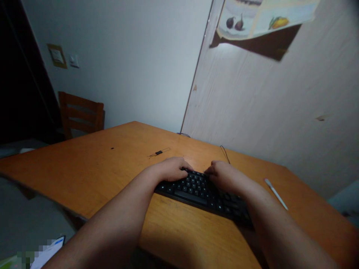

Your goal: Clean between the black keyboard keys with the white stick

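Observation:
A black keyboard (191, 189) lies at an angle on the wooden table, close to its front edge. My left hand (174, 169) reaches over its left part and grips the far edge, thumb over the top keys and a finger just beyond the edge. Further right, my right hand (223, 175) is closed at the same far edge, its fingertips bent against the keyboard. Its forearm covers part of the keyboard's right end. Some fingertips of both hands are hidden. A gap with visible keys separates the hands.
Beyond the keyboard on the table (120, 175) lie a small black item with thin wires (159, 152) and a dark cable (224, 154). A white pen-like stick (276, 194) lies at the right. A wooden chair (81, 114) stands behind at the left, near the wall.

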`<state>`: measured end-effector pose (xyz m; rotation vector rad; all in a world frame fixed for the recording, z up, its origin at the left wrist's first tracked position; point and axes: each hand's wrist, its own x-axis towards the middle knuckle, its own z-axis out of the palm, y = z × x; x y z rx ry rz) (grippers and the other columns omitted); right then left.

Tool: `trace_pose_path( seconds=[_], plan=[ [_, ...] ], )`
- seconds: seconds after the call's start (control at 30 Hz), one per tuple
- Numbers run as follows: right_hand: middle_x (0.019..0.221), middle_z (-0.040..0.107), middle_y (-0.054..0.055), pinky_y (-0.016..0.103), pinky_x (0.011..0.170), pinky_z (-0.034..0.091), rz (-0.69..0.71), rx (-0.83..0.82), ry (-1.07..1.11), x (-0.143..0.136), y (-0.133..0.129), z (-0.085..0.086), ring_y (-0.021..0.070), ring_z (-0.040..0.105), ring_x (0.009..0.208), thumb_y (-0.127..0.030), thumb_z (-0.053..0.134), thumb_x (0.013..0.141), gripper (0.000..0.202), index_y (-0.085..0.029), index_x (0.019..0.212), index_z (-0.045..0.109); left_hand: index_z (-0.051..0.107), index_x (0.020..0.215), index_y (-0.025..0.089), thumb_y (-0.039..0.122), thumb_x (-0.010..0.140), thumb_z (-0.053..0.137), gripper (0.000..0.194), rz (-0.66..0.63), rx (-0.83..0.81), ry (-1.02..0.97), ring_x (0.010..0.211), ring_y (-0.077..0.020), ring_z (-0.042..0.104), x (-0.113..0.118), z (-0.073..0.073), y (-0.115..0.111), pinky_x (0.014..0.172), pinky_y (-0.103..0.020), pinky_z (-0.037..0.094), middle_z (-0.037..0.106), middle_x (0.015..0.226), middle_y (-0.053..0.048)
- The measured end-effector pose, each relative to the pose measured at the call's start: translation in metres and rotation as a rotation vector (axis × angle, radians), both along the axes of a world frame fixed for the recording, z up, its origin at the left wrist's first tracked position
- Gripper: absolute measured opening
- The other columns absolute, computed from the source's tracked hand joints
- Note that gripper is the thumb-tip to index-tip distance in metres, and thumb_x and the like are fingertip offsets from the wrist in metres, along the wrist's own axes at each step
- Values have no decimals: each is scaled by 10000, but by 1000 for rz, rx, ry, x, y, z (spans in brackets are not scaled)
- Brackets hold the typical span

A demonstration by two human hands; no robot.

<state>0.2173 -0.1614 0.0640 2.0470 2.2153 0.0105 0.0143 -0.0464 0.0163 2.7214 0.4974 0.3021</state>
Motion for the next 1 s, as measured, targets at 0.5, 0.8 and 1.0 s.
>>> trace_pose_path(
  seconds=[0.5,0.8,1.0],
  plan=[
    [766,726,80,253,585,375,-56,-127,101,2,-3,1,164,612,662,-119,524,723,279,-193,826,772,673,1201,316,205,802,525,439,2,-30,0,1016,-207,619,-1,3,-1,871,-286,449,716,1104,4],
    [797,737,95,257,599,376,-65,-106,67,0,-5,1,176,631,695,-125,534,720,262,-186,817,769,676,1191,327,206,801,526,436,-5,-22,2,1013,-203,618,-1,5,-3,868,-280,446,717,1101,15],
    [858,740,115,263,623,396,-97,-71,48,-4,-5,-1,195,653,755,-115,523,729,319,-193,899,781,671,1196,332,196,810,515,438,-15,-25,-4,998,-197,626,0,2,-1,878,-284,445,719,1107,17]
  ],
)
